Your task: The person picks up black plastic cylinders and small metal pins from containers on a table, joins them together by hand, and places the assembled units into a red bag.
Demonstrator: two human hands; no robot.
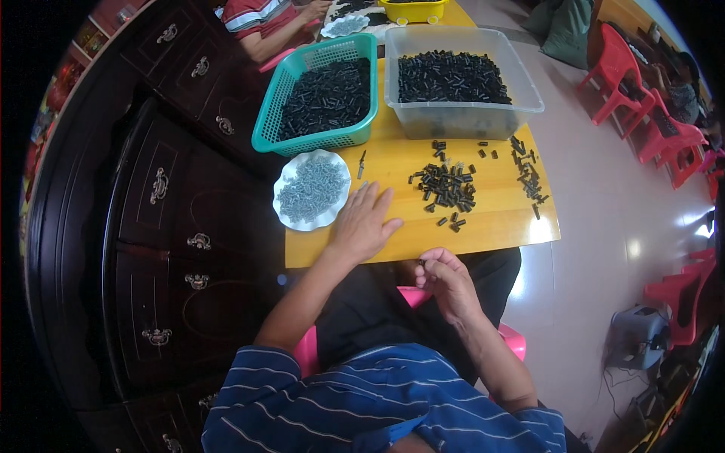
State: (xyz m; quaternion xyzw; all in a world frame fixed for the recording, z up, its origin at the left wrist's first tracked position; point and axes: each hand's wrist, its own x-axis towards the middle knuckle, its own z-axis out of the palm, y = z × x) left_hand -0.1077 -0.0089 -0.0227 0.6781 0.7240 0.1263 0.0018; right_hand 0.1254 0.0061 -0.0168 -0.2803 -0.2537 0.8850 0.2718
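Striped shirt [310, 400], left hand [361, 228] palm-down

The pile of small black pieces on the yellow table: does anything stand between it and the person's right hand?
Nothing visible blocks the way: from the right hand, at the near table edge, to the pile, only a few stray black pieces lie between. The left hand rests to one side.

Head-worn fisheye, near, facing down over yellow tabletop [498, 226]; bent rim perhaps misleading.
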